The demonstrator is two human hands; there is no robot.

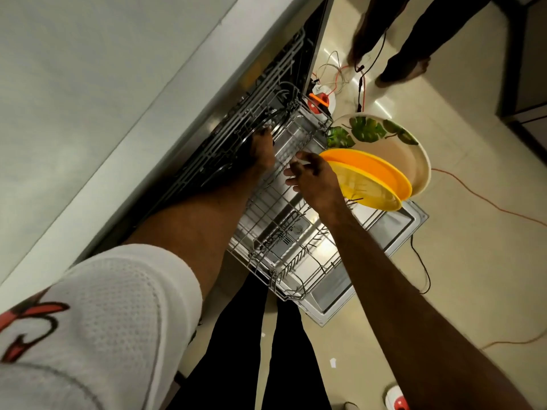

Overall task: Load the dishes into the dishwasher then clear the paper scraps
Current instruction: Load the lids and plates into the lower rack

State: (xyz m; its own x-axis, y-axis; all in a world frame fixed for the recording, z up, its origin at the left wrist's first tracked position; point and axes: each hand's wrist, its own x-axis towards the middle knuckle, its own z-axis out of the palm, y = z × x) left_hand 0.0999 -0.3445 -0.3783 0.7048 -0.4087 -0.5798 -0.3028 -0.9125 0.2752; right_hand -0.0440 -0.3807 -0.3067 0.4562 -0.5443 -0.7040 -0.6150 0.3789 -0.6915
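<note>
Head view: your right hand (313,179), fingers loosely spread, sits just beside the orange plate (373,168) and yellow plate (370,192), stood on edge so the lower rack (266,261) likely props them. Your left hand (262,146) reaches a dark dish (228,161) deeper inside, grip unclear.

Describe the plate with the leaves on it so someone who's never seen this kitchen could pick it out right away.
Find the wire rack pulled out over the open dishwasher door. Three plates stand together at its side away from the counter. The leaf plate is the outermost and largest: cream with painted green leaves, while the orange plate and yellow plate beside it are plain.
</note>
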